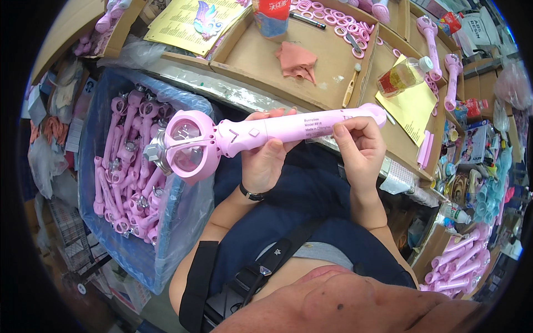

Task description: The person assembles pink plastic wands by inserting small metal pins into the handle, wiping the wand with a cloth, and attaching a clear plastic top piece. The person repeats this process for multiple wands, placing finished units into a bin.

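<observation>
A pink toy wand (pixel 244 137) lies crosswise in front of me, its round openwork head with a silver tip pointing left. My left hand (pixel 265 164) is closed around the handle near the head, thumb in front and fingers behind. Dark print marks the handle toward its right end. At the edge of that print, my right hand (pixel 363 152) has its thumb and curled forefinger pressed together against the handle. Whether a thin film or label sits between those fingertips is too small to tell.
On my left stands a blue crate (pixel 186 183) lined with clear plastic, full of similar wands. Ahead, a cardboard tray (pixel 244 47) holds a reddish cloth (pixel 297 62), a brush (pixel 352 86) and pink rings (pixel 347 28). A bottle (pixel 402 77) lies right of it. More pink handles (pixel 458 263) fill a box at lower right.
</observation>
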Motion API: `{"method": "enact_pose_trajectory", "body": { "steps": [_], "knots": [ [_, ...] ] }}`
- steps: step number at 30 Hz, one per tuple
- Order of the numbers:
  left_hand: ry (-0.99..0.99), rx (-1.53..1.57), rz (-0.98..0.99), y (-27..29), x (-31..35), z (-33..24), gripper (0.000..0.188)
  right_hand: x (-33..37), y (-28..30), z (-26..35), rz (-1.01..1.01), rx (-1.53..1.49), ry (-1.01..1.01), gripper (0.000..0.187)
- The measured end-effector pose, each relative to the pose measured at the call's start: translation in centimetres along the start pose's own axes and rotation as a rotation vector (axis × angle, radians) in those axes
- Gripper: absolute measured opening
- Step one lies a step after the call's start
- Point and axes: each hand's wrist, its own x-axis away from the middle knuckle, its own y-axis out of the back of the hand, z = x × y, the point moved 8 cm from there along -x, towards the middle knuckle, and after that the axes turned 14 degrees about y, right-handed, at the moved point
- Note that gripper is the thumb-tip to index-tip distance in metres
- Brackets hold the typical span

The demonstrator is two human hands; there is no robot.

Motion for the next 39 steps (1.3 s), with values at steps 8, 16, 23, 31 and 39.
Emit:
{"method": "enact_pose_trajectory", "body": {
  "steps": [8, 16, 23, 31, 39],
  "knots": [
    [-0.045, -0.115, -0.015, 0.0, 0.1, -0.2, 0.043, 0.0, -0.4, 0.1, 0.003, 0.092, -0.008, 0.009],
    [-0.045, -0.130, -0.004, 0.2, 0.0, -0.4, 0.044, -0.1, -0.4, -0.3, 0.003, 0.099, -0.023, 0.009],
    [-0.044, -0.126, -0.012, 0.4, 0.0, -0.4, 0.045, -0.2, -0.4, -0.6, 0.011, 0.112, -0.035, 0.010],
    [-0.047, -0.118, 0.000, 0.4, -0.1, -0.4, 0.045, -0.1, -0.3, -0.9, 0.003, 0.102, -0.062, 0.009],
    [-0.075, -0.132, -0.033, 0.5, 0.1, -0.5, 0.047, 0.0, -0.6, -0.9, 0.056, 0.300, 0.012, 0.014]
  ]
}}
